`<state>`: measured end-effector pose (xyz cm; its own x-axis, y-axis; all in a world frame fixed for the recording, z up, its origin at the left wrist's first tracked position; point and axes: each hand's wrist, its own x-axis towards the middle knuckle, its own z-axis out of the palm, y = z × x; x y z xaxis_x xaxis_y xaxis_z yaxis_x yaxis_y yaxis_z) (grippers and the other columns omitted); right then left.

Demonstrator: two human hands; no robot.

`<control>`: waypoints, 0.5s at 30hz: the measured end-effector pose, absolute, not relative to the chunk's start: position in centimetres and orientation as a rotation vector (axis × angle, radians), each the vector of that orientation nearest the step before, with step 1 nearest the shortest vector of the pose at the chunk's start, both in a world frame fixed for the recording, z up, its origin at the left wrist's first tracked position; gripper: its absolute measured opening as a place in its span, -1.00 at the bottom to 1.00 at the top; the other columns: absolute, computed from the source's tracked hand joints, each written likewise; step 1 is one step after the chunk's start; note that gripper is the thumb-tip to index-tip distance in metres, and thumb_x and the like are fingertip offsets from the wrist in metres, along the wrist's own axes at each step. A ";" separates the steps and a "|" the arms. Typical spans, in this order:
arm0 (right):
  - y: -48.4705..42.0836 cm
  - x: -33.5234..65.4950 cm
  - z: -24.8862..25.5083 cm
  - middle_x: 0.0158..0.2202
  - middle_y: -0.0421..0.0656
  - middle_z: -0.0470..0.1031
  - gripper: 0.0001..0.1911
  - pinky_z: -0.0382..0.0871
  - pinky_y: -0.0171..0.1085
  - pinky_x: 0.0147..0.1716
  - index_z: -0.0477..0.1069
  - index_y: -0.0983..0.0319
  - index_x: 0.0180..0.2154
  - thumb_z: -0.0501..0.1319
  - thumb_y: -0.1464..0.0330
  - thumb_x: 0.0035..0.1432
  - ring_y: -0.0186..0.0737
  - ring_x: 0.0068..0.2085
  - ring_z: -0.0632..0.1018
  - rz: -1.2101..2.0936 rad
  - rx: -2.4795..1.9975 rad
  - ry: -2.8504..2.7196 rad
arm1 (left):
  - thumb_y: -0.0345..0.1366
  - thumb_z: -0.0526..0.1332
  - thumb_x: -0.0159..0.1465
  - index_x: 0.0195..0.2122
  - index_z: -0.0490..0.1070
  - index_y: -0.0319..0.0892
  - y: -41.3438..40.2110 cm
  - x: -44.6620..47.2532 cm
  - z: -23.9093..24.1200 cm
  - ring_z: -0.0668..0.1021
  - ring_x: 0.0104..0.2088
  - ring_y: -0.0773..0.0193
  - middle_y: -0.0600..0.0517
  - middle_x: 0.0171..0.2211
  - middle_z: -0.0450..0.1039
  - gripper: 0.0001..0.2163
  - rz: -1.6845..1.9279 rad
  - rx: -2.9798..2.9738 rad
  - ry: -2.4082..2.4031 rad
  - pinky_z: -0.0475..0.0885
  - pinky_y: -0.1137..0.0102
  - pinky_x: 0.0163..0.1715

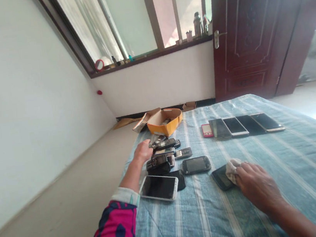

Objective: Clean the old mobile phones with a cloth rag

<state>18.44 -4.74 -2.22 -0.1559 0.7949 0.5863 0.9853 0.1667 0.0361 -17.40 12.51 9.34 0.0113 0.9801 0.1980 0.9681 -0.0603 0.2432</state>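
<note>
My left hand reaches to the far left of a heap of old mobile phones, its fingers closed at the end of a grey phone. Under my right hand a crumpled whitish cloth is pinched and pressed onto a dark phone lying flat. Between the hands rests a black phone with rounded ends. A white phone with a large dark screen lies at the near side of the heap, partly over a black one. Several keypad phones overlap there.
Behind the heap stands an open orange cardboard box with something inside. A row of large phones and a small red-edged phone lie at the back right. Everything rests on a blue striped cloth, whose left edge drops to the floor.
</note>
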 end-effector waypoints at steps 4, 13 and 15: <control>-4.4 18.7 -2.8 -0.36 -0.09 0.48 -0.84 0.23 -0.17 -0.21 0.38 0.19 -0.43 0.12 0.48 0.18 -0.06 -0.25 0.47 -0.594 -1.666 -2.033 | -0.44 0.32 -0.04 -0.17 0.44 -0.22 14.2 -20.2 8.9 0.55 -0.07 -0.10 -0.15 -0.19 0.54 -0.65 0.437 2.130 2.119 0.41 0.20 -0.07; -5.5 16.9 -3.4 -0.19 0.01 0.53 -0.81 0.30 -0.06 -0.06 0.46 0.24 -0.31 0.07 0.46 0.22 0.08 -0.07 0.48 -0.626 -1.462 -2.099 | -0.50 0.34 -0.16 -0.08 0.42 -0.25 16.8 -20.5 6.7 0.57 -0.12 -0.07 -0.10 -0.18 0.55 -0.48 0.357 2.133 1.992 0.44 0.28 -0.13; -5.6 16.7 -3.6 -0.17 0.02 0.53 -0.78 0.30 -0.05 -0.05 0.46 0.24 -0.29 0.04 0.45 0.24 0.07 -0.06 0.49 -0.640 -1.439 -2.093 | -0.50 0.33 -0.12 -0.13 0.44 -0.23 17.0 -20.5 6.5 0.58 -0.14 -0.05 -0.09 -0.22 0.56 -0.55 0.346 2.156 1.983 0.44 0.30 -0.15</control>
<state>16.70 -5.62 -3.58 -0.3031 0.6979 0.6489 0.9414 0.3249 0.0903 -20.49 16.95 6.53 0.0768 0.9962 0.0416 0.9514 -0.0857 0.2959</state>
